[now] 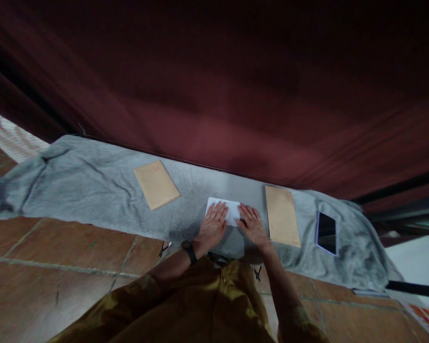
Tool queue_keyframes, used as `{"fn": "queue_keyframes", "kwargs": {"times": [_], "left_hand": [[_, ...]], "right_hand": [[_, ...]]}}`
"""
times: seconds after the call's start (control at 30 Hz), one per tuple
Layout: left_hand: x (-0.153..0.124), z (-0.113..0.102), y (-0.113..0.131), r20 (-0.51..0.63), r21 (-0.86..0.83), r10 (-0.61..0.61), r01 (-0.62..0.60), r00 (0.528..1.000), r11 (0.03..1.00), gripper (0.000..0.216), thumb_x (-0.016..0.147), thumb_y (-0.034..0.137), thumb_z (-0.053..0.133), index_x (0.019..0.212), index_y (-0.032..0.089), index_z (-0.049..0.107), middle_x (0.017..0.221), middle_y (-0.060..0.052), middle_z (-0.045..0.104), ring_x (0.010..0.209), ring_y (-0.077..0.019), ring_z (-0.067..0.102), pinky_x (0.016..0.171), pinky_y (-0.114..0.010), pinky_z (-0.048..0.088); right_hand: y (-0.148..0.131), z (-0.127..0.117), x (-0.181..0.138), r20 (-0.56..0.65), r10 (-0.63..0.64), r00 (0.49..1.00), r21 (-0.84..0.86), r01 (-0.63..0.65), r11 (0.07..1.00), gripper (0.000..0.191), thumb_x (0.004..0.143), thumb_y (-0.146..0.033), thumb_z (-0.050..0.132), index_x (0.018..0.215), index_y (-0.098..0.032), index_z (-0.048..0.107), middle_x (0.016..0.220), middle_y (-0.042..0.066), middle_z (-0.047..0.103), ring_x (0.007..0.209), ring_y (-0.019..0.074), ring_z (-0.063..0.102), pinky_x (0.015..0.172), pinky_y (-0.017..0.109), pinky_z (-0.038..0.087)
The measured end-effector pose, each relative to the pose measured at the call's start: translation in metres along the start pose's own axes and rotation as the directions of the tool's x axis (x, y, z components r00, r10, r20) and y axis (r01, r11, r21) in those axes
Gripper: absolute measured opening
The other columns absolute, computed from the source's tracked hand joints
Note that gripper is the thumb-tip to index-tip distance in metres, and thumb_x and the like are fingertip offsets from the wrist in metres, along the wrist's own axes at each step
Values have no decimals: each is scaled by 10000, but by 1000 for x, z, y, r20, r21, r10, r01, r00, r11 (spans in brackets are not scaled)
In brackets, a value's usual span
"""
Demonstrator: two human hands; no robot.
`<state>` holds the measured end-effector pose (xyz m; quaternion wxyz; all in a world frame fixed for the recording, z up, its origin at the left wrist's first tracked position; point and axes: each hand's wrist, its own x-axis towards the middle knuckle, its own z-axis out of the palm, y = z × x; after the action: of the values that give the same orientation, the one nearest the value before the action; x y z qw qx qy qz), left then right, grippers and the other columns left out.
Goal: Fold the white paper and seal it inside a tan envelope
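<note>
A small white sheet of paper [232, 213] lies flat on the grey cloth, directly in front of me. My left hand [213, 223] rests on its left part with the fingers stretched out. Over the right edge of the sheet my right hand [252, 223] lies flat, fingers extended and a little apart. Both palms face down, and parts of the paper are hidden beneath them. To the left is a brown envelope [157, 185], set at an angle. Just right of my right hand lies a brown envelope or stack of envelopes [282, 215].
A phone with a dark screen [326, 233] lies on the grey cloth [86, 186] at the right. Behind the cloth-covered surface hangs a dark red curtain [214, 109]. Tiled floor [57, 267] shows in front. White and coloured items are at the far right.
</note>
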<state>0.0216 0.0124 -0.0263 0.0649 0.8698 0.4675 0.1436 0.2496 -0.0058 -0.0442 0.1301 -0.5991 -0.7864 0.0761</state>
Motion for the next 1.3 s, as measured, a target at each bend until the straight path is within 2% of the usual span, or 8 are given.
{"fn": "queue_keyframes", "kwargs": {"times": [0.07, 0.17, 0.5, 0.67, 0.83, 1.0, 1.13, 1.3], "left_hand": [[7, 8, 13, 33, -41, 68, -67, 997, 997, 516, 1031, 270, 371, 1517, 125, 469, 1619, -110, 431, 1538, -254, 319, 1282, -484, 210], [18, 15, 24, 50, -65, 90, -87, 995, 994, 527, 1040, 280, 350, 1537, 125, 438, 1621, -107, 431, 1540, -249, 311, 1280, -486, 210], [50, 18, 19, 92, -67, 77, -71, 993, 995, 559, 1047, 302, 308, 1573, 133, 390, 1645, -106, 385, 1561, -270, 257, 1280, -549, 146], [67, 26, 18, 111, -94, -10, 21, 994, 995, 544, 1040, 306, 311, 1567, 231, 423, 1654, -48, 374, 1564, -274, 248, 1274, -600, 88], [84, 25, 15, 131, -84, -146, 157, 981, 984, 557, 1035, 410, 360, 1578, 295, 403, 1682, -32, 308, 1579, -287, 197, 1266, -621, 45], [92, 19, 5, 83, -72, -260, 266, 962, 961, 632, 1003, 501, 429, 1579, 239, 409, 1676, -94, 312, 1576, -340, 189, 1254, -642, 42], [84, 16, -13, 33, -63, -279, 280, 960, 958, 609, 1009, 435, 403, 1571, 202, 422, 1666, -108, 335, 1568, -330, 221, 1266, -591, 100], [60, 5, -45, -6, -40, -304, 304, 953, 952, 584, 1019, 347, 347, 1572, 175, 420, 1649, -113, 371, 1562, -287, 255, 1273, -519, 154]], "right_hand": [[-2, 1, 0, -22, 2, 1000, -10, -2, 1000, 540, 1077, -383, 330, 1582, -202, 394, 1629, 56, 412, 1521, 246, 356, 1252, 487, 253], [-2, 4, 0, -45, 0, 999, -25, -2, 1000, 522, 1076, -339, 315, 1571, -207, 415, 1613, 58, 441, 1513, 236, 370, 1245, 480, 267], [-6, 6, 3, -115, 32, 993, -21, -35, 999, 533, 1073, -325, 305, 1575, -170, 397, 1600, 109, 459, 1488, 222, 411, 1245, 464, 264], [-8, 4, 3, -121, 43, 992, -8, -45, 999, 527, 1056, -298, 346, 1564, -180, 420, 1584, 110, 482, 1477, 227, 429, 1242, 470, 275], [-7, 3, 2, -142, 36, 989, 9, -35, 999, 527, 1048, -307, 382, 1558, -183, 431, 1583, 107, 484, 1477, 226, 428, 1237, 464, 292], [-7, 1, 2, -137, 35, 990, -1, -36, 999, 506, 1055, -323, 389, 1534, -182, 467, 1593, 94, 472, 1476, 221, 427, 1241, 455, 289], [-8, 1, 1, -117, 36, 992, -15, -38, 999, 467, 1062, -324, 388, 1502, -241, 519, 1586, 56, 486, 1469, 223, 436, 1237, 470, 291], [-10, -1, 1, -113, 46, 993, -15, -48, 999, 457, 1069, -328, 372, 1488, -257, 540, 1585, 42, 488, 1471, 231, 431, 1229, 480, 300]]}}
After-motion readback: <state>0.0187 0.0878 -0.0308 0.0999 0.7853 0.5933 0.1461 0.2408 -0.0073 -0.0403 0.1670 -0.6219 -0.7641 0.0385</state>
